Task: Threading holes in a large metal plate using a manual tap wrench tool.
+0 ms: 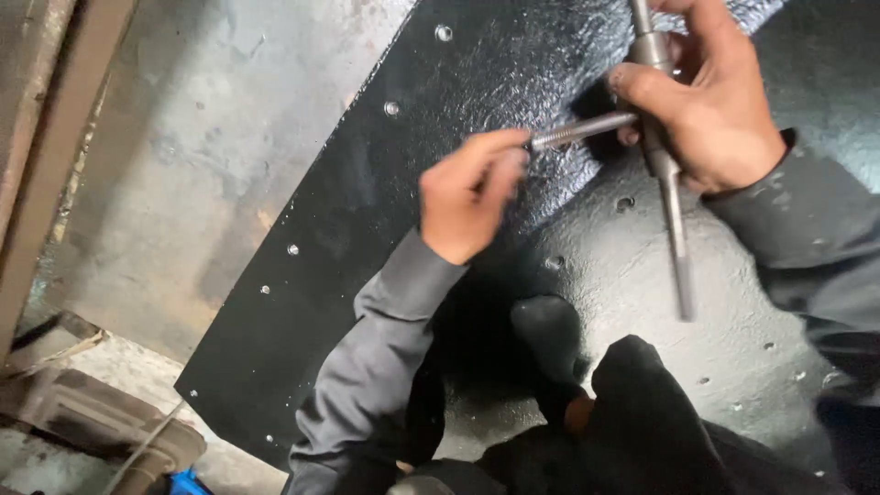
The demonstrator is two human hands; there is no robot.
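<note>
A large black-painted steel plate [367,229] with a rough, glossy coat fills the middle of the view, its straight edge running from 12 o'clock down to 7 o'clock. A row of small drilled holes [392,108] follows that edge, and more holes dot the plate toward 4 o'clock. Bare grey concrete floor [202,137] lies beyond the edge at 10 o'clock. The person's dark knees and grey sleeves [376,367] rise from 6 o'clock.

At 1 o'clock sits a long grey steel T-handled tap wrench [674,211], its bar running from the top of the view down toward 4 o'clock. A slim threaded steel tap [587,128] projects from its centre toward 9 o'clock, lying nearly level just above the plate.

The right hand [715,110] is wrapped around the middle of the bar where the tap joins, thumb pressed along the tap's root. The left hand [472,197] pinches the tap's threaded tip between thumb and 1 or 2 fingertips, its other fingers curled in.

The tool looks stiff and fairly heavy for its size, and probably slick if oiled. The bar gives the firm hold, best taken at the centre hub or out on either arm. The tap itself is likely hard yet brittle, with sharp threads, so a light pinch at the tip seems prudent, and side loads on it would be risky.
</note>
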